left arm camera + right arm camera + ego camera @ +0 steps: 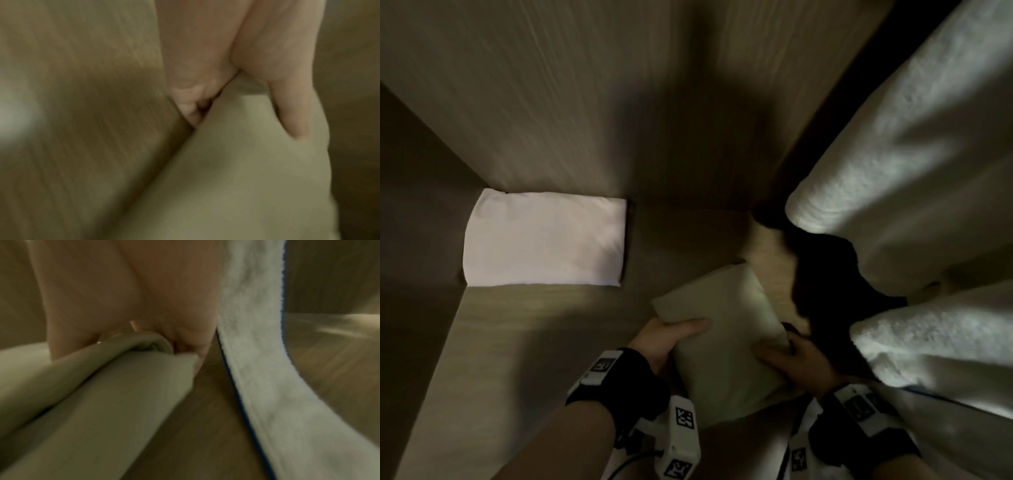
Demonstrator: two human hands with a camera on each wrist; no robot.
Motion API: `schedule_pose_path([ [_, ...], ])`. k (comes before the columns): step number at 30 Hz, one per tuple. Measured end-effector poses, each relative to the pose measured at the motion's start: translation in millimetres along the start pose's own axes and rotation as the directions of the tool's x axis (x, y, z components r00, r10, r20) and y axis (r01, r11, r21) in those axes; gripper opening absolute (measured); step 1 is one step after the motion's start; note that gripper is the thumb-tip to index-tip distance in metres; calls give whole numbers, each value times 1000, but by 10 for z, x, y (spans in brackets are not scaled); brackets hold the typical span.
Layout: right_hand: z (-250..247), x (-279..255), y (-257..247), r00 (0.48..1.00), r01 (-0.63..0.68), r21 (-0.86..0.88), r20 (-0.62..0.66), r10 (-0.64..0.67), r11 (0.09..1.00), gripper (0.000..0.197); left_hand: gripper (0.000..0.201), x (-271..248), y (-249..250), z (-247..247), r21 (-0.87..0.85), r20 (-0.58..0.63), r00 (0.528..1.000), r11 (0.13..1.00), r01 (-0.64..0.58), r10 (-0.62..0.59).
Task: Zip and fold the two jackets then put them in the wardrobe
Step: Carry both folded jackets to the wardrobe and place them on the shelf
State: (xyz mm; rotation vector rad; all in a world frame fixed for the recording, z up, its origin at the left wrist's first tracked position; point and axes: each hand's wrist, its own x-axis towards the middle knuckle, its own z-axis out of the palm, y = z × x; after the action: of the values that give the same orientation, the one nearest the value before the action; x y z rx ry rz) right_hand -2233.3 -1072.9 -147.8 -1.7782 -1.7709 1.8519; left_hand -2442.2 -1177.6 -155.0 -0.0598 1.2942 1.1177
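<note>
Inside a dim wooden wardrobe, a person holds a folded beige jacket between both hands, low over the wardrobe floor near the front edge and right of centre. The left hand grasps the jacket's left edge, thumb laid across the top of the bundle; the left wrist view shows that thumb pressed into the cloth and the other fingers tucked beneath it. The right hand clasps the jacket's right edge, and the right wrist view shows its fingers curled round the thick folded edge of the beige jacket. Whether the bundle touches the floor cannot be told from these views.

A second folded jacket, pale pink-white, lies flat in the far left corner of the wardrobe floor, against the back wall and the left side wall, well apart from the beige one.

To the right hang fluffy white robes, their hems reaching down beside the right hand; the right wrist view shows one robe with a blue trim just beside the fingers. Deep shadow fills the gap between the robes and the beige jacket. Black straps with white marker blocks sit on both wrists.
</note>
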Motion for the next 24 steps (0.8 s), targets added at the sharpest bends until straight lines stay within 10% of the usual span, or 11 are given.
schedule_pose_path([
  [12, 404, -61, -134, 995, 43, 217, -100, -21, 975, 38, 51, -285, 160, -224, -8, 88, 994, 998, -62, 63],
  [20, 754, 33, -563, 989, 142, 372, -95, -115, 917, 37, 47, -531, 301, -722, -204, -171, 981, 971, -128, 94],
  [24, 909, 118, -572, 987, -29, 229, -149, 65, 973, 51, 51, -618, 255, -888, -355, -271, 961, 922, -158, 60],
])
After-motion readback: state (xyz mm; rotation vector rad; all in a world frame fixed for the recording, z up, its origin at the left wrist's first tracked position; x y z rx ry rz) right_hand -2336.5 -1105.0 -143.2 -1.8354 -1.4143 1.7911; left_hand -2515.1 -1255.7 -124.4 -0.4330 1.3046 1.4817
